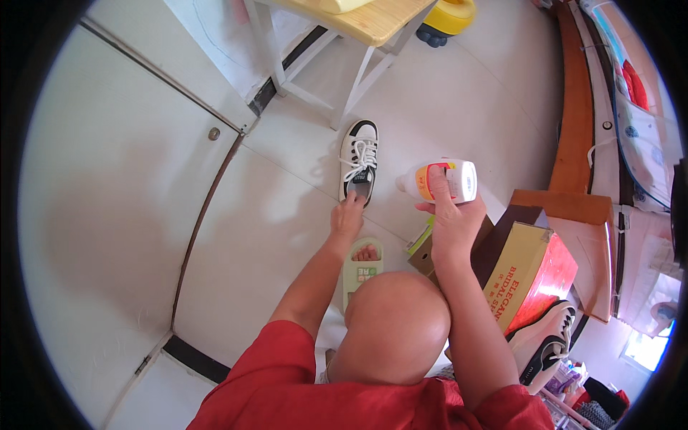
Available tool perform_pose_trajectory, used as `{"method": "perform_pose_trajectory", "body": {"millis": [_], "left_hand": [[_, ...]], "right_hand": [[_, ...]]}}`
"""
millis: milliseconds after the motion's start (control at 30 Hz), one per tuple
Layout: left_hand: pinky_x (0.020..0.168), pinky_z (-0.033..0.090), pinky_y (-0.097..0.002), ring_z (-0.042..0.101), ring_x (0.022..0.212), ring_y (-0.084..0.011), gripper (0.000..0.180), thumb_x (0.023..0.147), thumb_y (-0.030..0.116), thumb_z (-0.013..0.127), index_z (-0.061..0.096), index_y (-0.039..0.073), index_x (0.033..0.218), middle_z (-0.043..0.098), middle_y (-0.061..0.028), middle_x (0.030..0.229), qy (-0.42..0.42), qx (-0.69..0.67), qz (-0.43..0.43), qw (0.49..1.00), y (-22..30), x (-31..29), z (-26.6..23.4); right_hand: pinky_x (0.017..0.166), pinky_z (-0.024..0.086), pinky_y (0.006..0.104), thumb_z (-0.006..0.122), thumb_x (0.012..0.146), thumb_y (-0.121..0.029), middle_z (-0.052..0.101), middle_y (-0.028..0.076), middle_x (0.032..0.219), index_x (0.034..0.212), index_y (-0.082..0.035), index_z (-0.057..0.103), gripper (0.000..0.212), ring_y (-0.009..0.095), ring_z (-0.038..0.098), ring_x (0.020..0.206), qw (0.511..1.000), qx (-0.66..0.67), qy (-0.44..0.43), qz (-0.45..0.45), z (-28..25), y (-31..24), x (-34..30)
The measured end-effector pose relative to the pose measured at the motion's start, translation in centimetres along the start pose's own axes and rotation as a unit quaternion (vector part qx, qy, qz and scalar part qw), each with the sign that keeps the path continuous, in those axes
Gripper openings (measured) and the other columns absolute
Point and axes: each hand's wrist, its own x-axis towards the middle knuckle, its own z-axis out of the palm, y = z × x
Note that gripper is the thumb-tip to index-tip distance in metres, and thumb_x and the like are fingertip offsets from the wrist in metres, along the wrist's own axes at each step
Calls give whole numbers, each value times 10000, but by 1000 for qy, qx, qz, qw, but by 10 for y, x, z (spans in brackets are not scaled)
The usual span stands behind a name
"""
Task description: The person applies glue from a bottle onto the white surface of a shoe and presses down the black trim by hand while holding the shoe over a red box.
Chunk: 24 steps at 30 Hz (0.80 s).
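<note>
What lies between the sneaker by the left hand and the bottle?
Only a bare stretch of pale floor shows between the sneaker and the white bottle in the right hand, as seen in the head view.

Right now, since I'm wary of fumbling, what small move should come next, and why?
Perhaps bring the white bottle closer to the shoe: the right hand holds it, narrow end toward the shoe but apart, while the left hand is at the shoe's heel.
</note>
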Motion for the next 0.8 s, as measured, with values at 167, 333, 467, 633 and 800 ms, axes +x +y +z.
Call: {"method": "perform_pose_trajectory", "body": {"millis": [167,333,467,633,800], "left_hand": [[682,520,-475,644,838,-332,220,746,73,692,612,113,947,545,-100,1015,1,20,-4,1000,-5,24,-9],[760,519,-440,624,900,-316,263,732,11,654,610,87,980,544,-89,1061,-8,50,-29,998,-7,27,-29],[820,500,-433,604,943,-305,341,682,6,693,579,62,998,518,-96,1110,20,70,-38,997,-3,19,-37],[837,484,-439,569,1018,-333,307,739,-31,620,554,43,1031,526,-133,1136,195,-30,9,980,35,16,-75],[659,482,-272,560,691,-124,200,816,-2,621,616,44,1011,618,-32,909,174,-316,16,932,161,-20,-210]], "right_hand": [[564,577,263,710,875,-199,649,55,893,1031,20,631,280,102,622,746,1000,27,4,16,7,19,12],[568,581,265,706,877,-197,644,54,896,1019,21,625,272,101,619,744,998,56,9,35,9,24,16],[558,577,262,715,868,-198,643,47,868,1001,21,636,268,92,610,722,998,52,16,18,5,12,11],[536,554,252,726,855,-197,639,31,813,952,5,656,235,78,597,702,994,98,52,-23,-16,-37,-6],[574,497,235,741,842,-180,643,15,783,920,11,657,222,60,587,721,979,160,93,-81,-63,-96,-60]]}}
